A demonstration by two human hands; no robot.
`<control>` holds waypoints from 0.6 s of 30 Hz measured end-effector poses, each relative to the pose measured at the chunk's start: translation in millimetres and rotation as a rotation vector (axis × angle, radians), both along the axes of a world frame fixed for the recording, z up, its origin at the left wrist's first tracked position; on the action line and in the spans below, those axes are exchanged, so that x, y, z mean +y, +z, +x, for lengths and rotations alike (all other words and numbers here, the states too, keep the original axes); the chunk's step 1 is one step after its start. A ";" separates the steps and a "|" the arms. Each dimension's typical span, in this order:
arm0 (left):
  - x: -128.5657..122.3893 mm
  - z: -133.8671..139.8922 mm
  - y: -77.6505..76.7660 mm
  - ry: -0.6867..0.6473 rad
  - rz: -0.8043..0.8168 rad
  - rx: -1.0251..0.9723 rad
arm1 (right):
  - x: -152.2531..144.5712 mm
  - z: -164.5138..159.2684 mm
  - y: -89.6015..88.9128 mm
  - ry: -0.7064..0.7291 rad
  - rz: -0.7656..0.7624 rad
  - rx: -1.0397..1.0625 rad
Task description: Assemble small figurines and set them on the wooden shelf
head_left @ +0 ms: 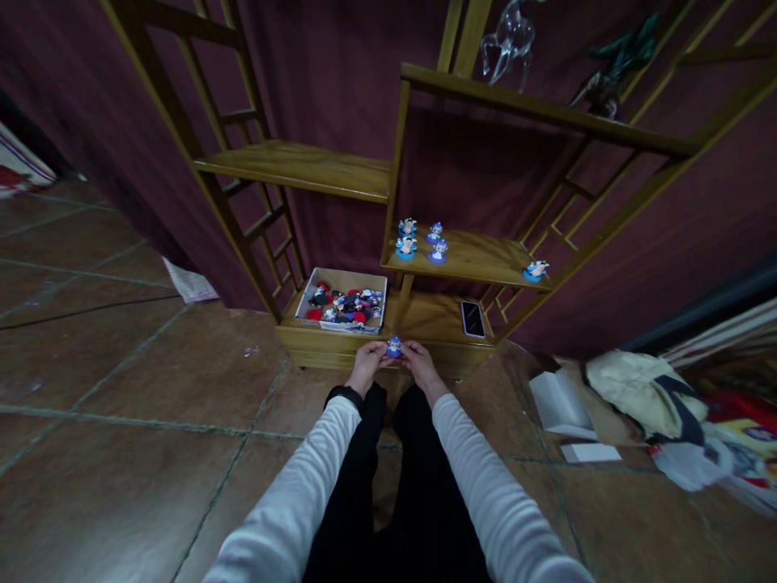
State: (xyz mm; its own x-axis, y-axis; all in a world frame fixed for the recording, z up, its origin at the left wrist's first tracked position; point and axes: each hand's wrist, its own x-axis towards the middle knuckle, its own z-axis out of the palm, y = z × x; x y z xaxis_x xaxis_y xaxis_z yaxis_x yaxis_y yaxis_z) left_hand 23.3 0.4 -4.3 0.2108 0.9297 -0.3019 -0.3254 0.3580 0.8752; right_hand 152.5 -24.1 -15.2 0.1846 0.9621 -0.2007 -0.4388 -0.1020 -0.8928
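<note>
Head view: both hands meet at the near edge of a wooden cabinet point(324, 343), sharing one small thing.
Purple figurine point(394, 346): looks upright between the hands, near and right of the cardboard box.
Left hand point(367, 362): fingertips grasping the figurine's left side.
Right hand point(420, 362): fingertips grasping its right side; exact contact points are too small to tell.
Cardboard box point(355, 281): on the low shelf point(425, 314), left, holding jumbled figures; a phone point(473, 319) lies right.
Raised shelf point(479, 251): four figurines point(438, 251) stand grouped left, one blue figurine point(535, 270) at the right end.
Drop risk: the figurine hangs over the tiled floor point(291, 405), so a loosened pinch could let it fall.
Knock risk: the grouped figurines stand close; a careless finger among them could topple one.
Edge risk: the blue figurine sits near the shelf's end, so a sleeve brush might tip it off.
</note>
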 end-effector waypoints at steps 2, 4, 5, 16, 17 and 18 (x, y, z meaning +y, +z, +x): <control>0.7 -0.5 -0.8 -0.006 -0.014 -0.034 | 0.9 0.4 -1.5 0.010 -0.004 0.000; 2.3 0.2 -3.2 0.010 -0.023 -0.046 | 1.7 0.2 -3.1 0.015 -0.003 -0.003; 3.1 1.0 -4.5 0.023 -0.029 -0.043 | 2.0 0.0 -3.9 0.012 -0.001 -0.007; 1.2 2.9 -1.9 0.040 -0.011 0.055 | -0.6 0.0 -2.2 0.054 0.018 -0.037; 0.5 2.6 -1.6 0.035 -0.003 0.053 | -0.7 0.0 -2.1 0.054 0.023 -0.043; 0.0 2.6 -1.7 0.036 0.006 0.056 | -0.6 -0.2 -2.4 0.054 0.027 -0.054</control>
State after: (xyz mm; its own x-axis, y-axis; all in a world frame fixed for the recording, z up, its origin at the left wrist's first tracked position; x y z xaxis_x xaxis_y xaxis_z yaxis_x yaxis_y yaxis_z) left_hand 25.9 0.5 -6.0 0.1603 0.9382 -0.3068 -0.2884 0.3417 0.8944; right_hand 152.3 -24.8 -17.7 0.1423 0.9758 -0.1659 -0.3848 -0.0999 -0.9176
